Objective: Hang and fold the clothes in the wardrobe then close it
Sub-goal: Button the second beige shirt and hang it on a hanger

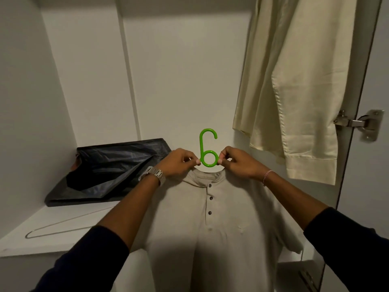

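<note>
A beige button-neck shirt [212, 232] hangs on a green plastic hanger [207, 151], whose hook and loop stick up out of the collar. My left hand [179, 163] pinches the collar at the loop's left side. My right hand [235, 162] pinches it at the right side. The hanger's arms are hidden inside the shirt. I hold the shirt in front of the open white wardrobe [179, 70], below its upper part.
A cream garment [294, 87] hangs at the upper right, beside the door hinge [357, 123]. On the shelf [25, 243] at the left lie a dark plastic bag [109, 171] and a thin wire hanger [63, 225].
</note>
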